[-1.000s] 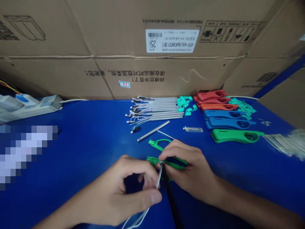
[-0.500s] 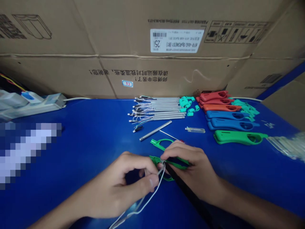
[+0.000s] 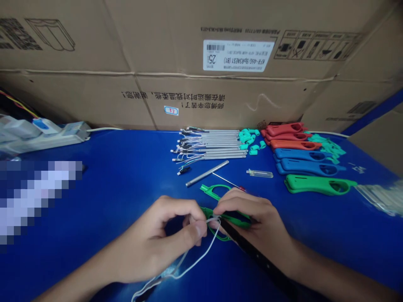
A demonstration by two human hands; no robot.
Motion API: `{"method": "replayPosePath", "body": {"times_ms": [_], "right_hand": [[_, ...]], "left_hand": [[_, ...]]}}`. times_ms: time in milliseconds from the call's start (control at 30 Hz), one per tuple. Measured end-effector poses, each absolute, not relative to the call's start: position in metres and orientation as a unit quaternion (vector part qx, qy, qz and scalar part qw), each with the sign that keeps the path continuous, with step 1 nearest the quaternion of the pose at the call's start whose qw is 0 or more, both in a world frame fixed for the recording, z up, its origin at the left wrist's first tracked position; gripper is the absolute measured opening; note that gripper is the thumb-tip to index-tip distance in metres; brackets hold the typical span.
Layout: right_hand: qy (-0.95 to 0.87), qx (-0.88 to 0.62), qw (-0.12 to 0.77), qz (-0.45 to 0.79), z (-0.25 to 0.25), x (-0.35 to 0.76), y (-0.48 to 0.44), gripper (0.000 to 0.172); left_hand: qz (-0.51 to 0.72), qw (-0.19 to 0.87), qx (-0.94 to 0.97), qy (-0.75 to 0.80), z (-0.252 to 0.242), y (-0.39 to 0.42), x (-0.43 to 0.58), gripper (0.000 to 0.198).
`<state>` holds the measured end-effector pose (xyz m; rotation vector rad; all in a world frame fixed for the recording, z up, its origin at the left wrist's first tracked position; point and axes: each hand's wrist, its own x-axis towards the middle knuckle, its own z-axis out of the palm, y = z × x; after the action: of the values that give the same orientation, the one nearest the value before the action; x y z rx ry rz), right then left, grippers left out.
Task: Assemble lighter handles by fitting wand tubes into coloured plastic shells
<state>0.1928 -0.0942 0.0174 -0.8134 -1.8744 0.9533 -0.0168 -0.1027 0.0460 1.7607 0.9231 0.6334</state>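
Observation:
My left hand [image 3: 170,239] pinches a thin white wire [image 3: 201,256] between thumb and forefinger. Close beside it, my right hand [image 3: 255,222] has its fingers closed round a small pale piece at the wire's upper end; that piece is mostly hidden. A black strap-like strip [image 3: 252,247] runs from my right fingers down to the lower right. Green plastic shell parts [image 3: 206,190] lie beneath and just beyond my fingers. Past them is a loose silver tube [image 3: 207,173], with a thin rod with a red end [image 3: 242,188] beside it.
Silver tubes with wires [image 3: 220,144] lie in a row at the back, beside teal caps [image 3: 248,136]. Red, blue and green handles [image 3: 317,184] are stacked at right, near clear pieces [image 3: 378,197]. A power strip [image 3: 72,133] sits at left; a cardboard box [image 3: 179,37] stands behind.
My left hand has shifted slightly left, and the wire now bends more sideways near my right fingertips. The whole view has moved a little.

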Motion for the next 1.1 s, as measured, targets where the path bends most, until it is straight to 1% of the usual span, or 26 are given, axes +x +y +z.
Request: {"method": "replayPosePath", "body": {"times_ms": [300, 800, 900, 1000, 1100], "right_hand": [[-0.757, -0.314, 0.422, 0.387, 0.020, 0.193, -0.095, 0.024], [-0.769, -0.317, 0.411, 0.373, 0.018, 0.193, -0.095, 0.024], [-0.767, -0.337, 0.413, 0.358, 0.020, 0.193, -0.095, 0.020], [-0.757, -0.383, 0.394, 0.354, 0.024, 0.194, -0.094, 0.011], [-0.742, -0.421, 0.372, 0.366, 0.028, 0.194, -0.092, 0.008]], "left_hand": [[0.264, 0.488, 0.734, 0.391, 0.050, -0.104, -0.017, 0.024], [0.258, 0.503, 0.727, 0.390, 0.047, -0.102, -0.017, 0.025], [0.258, 0.518, 0.718, 0.386, 0.047, -0.102, -0.018, 0.025], [0.258, 0.537, 0.700, 0.394, 0.048, -0.101, -0.018, 0.026], [0.275, 0.550, 0.672, 0.413, 0.046, -0.098, -0.019, 0.033]]}}
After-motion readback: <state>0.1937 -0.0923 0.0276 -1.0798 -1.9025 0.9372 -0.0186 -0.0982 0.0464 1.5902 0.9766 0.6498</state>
